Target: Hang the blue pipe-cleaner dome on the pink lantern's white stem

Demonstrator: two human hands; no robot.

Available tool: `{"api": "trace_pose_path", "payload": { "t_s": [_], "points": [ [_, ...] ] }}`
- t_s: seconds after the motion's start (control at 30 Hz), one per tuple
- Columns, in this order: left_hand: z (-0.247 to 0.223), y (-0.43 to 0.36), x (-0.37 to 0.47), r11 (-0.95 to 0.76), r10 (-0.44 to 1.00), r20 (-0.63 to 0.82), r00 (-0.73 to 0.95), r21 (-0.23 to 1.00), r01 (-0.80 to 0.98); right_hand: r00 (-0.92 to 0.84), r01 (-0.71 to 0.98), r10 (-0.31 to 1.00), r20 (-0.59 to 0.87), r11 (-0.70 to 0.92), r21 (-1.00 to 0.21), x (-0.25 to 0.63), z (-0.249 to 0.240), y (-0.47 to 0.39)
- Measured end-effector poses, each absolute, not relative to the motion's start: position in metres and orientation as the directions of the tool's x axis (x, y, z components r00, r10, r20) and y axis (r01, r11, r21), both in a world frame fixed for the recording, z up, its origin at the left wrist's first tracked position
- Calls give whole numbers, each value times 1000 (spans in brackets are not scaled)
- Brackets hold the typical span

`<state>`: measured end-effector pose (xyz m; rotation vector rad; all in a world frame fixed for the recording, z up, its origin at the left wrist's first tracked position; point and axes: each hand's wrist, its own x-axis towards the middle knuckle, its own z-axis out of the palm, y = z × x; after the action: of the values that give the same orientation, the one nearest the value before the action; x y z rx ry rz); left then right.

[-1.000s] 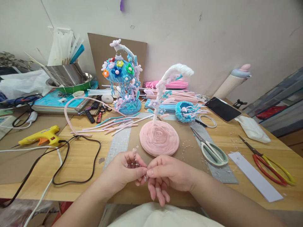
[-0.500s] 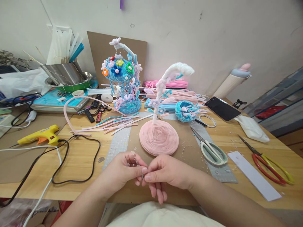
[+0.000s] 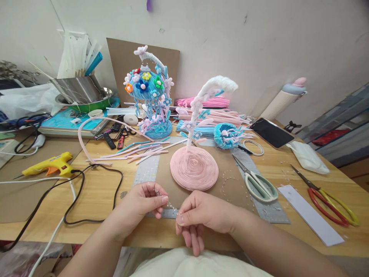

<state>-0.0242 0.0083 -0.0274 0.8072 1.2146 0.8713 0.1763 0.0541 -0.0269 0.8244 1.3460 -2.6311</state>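
A short string of clear beads (image 3: pixel 171 206) stretches between my two hands. My left hand (image 3: pixel 148 200) pinches one part of it between thumb and forefinger, with some beads showing above the fingers. At the other end my right hand (image 3: pixel 193 217) pinches the strand, its lower fingers loosely curled. Just beyond the hands lies a round, coiled pink base (image 3: pixel 194 169), from which a white fuzzy curved stem (image 3: pixel 195 111) rises with lilac and blue flowers on it. More clear beads (image 3: pixel 230 179) lie curved on the brown board to the right.
A yellow glue gun (image 3: pixel 50 166) with looping cords lies left. A blue jellyfish lamp-like craft (image 3: pixel 150 96) stands behind, near pipe cleaners (image 3: pixel 138 150). Green-handled scissors (image 3: pixel 261 186), red-and-yellow scissors (image 3: pixel 325 200), a white strip (image 3: pixel 310 215) and a phone (image 3: pixel 271 132) lie right.
My hands have drawn apart, the left one moving left and slightly up, so the bead strand now spans the gap between them. The pink base and stem have stayed put.
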Motion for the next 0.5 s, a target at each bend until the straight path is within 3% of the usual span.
{"api": "trace_pose_path", "payload": {
  "t_s": [0.2,0.5],
  "points": [
    [-30,9,-29,410,911,-393,124,896,-172,-890,231,138,-434,-684,-692,175,-34,56],
    [-18,9,-38,336,941,-337,30,922,-194,-885,131,215,-413,-735,-665,175,-33,59]
  ]
}}
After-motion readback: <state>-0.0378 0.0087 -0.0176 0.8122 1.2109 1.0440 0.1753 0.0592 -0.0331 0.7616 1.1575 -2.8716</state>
